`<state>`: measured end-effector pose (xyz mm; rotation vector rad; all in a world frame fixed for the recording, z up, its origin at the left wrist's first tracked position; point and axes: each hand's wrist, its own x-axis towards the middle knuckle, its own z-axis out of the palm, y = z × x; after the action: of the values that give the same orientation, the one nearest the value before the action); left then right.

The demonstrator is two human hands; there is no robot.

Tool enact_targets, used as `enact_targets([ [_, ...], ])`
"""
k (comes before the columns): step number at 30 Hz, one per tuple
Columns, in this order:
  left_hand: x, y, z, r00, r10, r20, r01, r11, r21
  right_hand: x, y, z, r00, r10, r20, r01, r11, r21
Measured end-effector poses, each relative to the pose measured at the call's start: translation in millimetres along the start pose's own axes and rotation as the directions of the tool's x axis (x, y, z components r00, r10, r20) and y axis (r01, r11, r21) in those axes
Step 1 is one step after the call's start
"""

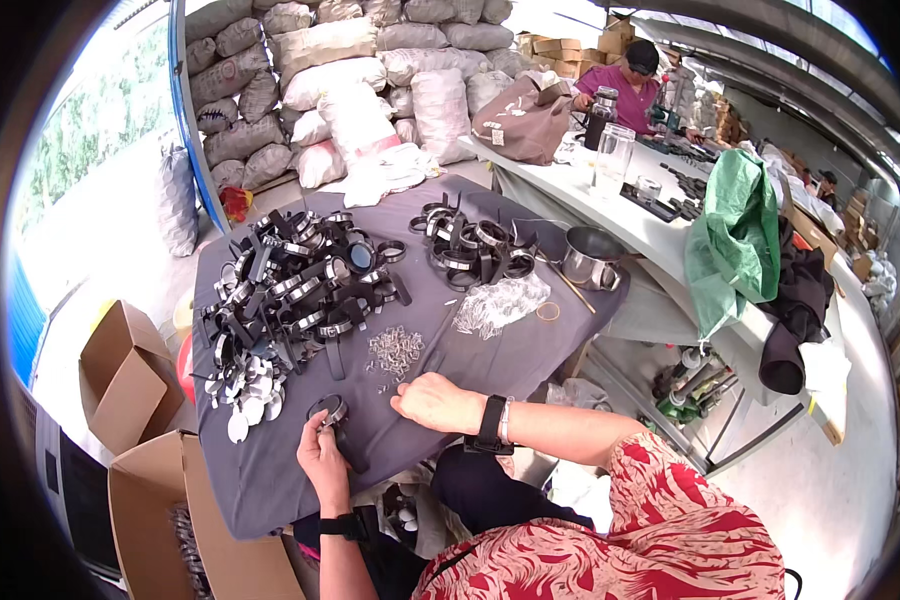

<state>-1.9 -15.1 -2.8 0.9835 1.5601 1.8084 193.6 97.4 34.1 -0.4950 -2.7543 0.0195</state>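
Apparently the work is midway, with one piece in hand and plenty lying about. The left hand point(320, 458) grips a black ring-shaped piece point(337, 411) by its rim, above the near part of the cloth-covered table point(270, 478). The right hand point(440, 402) has its fingers drawn narrowly together just beside a heap of small fittings point(395, 350); whether it pinches one, I cannot tell. Beyond lie a large pile of similar black pieces point(305, 290) and a smaller cluster point(465, 243); which is finished stays unclear. Loose silvery discs point(238, 427) and many fittings seem unused, suggesting much remains.
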Motion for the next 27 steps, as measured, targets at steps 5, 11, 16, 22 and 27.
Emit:
enact_targets([
  [5, 4, 7, 5, 1.000, -0.016, -0.001, 0.016, 0.999, 0.032, 7, 4, -4, 0.993, 0.018, -0.118, -0.028, 0.996, -0.082],
  [11, 9, 0, 11, 1.000, -0.010, 0.011, 0.011, 0.999, -0.043, 33, -23, -9, 0.947, 0.317, -0.054, -0.185, 0.674, 0.716],
  [16, 8, -4, 5, 1.000, -0.012, 0.013, 0.012, 1.000, -0.029, 51, -53, 5, 0.946, 0.313, -0.080, -0.123, 0.578, 0.807],
  [22, 5, -1, 5, 1.000, -0.030, 0.005, 0.030, 0.999, -0.045, 54, -53, 17, 0.859, 0.180, -0.479, 0.113, 0.846, 0.520],
  [27, 3, 0, 6, 0.999, -0.050, 0.014, 0.050, 0.997, -0.053, 50, -56, 26, 0.884, 0.399, -0.244, -0.039, 0.582, 0.812],
])
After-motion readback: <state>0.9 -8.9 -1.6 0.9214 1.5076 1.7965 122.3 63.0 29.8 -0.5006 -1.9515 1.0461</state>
